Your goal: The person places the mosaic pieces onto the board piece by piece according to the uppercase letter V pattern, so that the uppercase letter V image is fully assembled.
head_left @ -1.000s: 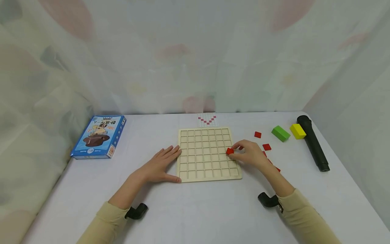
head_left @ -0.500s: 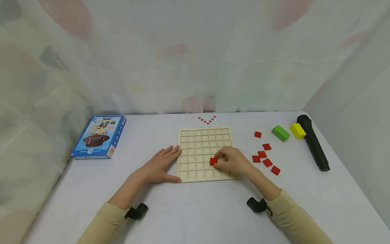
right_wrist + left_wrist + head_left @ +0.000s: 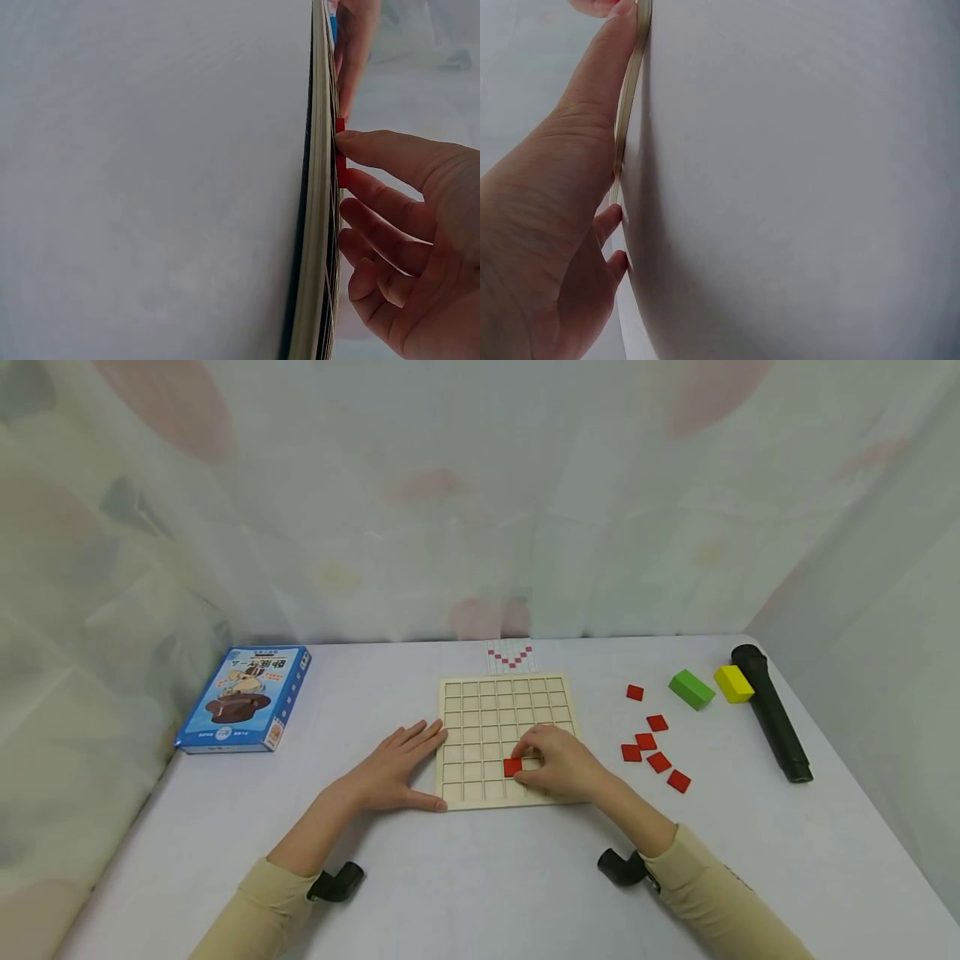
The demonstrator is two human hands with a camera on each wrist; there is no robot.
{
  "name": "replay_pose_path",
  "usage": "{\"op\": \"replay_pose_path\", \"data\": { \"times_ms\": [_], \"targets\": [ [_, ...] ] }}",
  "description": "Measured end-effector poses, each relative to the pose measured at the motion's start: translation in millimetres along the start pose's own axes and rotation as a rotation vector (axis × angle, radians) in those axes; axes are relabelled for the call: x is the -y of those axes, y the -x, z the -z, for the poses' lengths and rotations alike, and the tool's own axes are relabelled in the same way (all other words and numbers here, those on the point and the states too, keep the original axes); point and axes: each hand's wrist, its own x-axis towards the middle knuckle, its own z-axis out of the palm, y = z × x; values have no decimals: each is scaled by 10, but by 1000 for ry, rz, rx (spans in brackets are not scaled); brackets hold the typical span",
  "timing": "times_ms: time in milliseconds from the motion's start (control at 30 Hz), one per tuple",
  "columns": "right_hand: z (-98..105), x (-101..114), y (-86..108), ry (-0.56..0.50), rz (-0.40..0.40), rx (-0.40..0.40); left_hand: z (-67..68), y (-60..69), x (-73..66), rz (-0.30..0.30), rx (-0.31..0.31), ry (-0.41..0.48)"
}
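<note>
Red and square, the tile (image 3: 512, 767) lay at the fingertips of the right hand (image 3: 558, 762), just left of it, over the wooden board (image 3: 472, 702), about midway across and toward its near edge. That hand pinched it between thumb and forefinger (whether it sat fully in a compartment, I couldn't tell). The left hand (image 3: 397, 768), fingers straight and spread, touched the board's left edge. A second earlier, the tile had been at the board's right edge; it had since moved left and nearer, while the left hand had stayed put. Six loose red tiles (image 3: 646, 742) lay right of the board.
</note>
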Motion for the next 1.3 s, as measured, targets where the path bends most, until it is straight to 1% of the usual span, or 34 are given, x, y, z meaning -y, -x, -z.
{"op": "replay_pose_path", "data": {
  "times_ms": [67, 300, 400, 467, 533, 633, 733, 833, 900, 967, 1067, 1200, 1300],
  "targets": [
    [0, -4, 4, -5, -6, -1, -2, -8, -1, 3, 4, -4],
    [22, -19, 25, -36, 9, -10, 5, -28, -1, 1, 2, -4],
    [57, -56, 42, -61, -25, -23, 6, -33, 0, 0, 2, -6],
    [106, -115, 55, -72, -51, -46, 4, -35, 2, -1, 1, -8],
    [178, -203, 67, -79, -83, -80, 0, -31, 4, 0, 1, -8],
    [328, -395, 86, -64, -131, -154, -7, -20, 8, 1, -4, -6],
    [497, -628, 117, -35, -211, -218, -16, -10, 14, 3, -6, -4],
    [661, -838, 159, 11, -296, -248, -23, -3, 18, 5, -7, 1],
    [767, -930, 181, 32, -350, -244, -24, -2, 19, 2, -10, 4],
    [864, -991, 195, 61, -388, -230, -21, 0, 21, -2, -11, 3],
    [967, -1053, 195, 89, -447, -193, -27, 0, 28, -11, -20, -5],
    [1000, -1125, 199, 120, -491, -167, -31, 4, 27, -16, -25, 0],
    [984, -1150, 209, 97, -494, -167, -29, 2, 25, -17, -27, 1]
  ]
}}
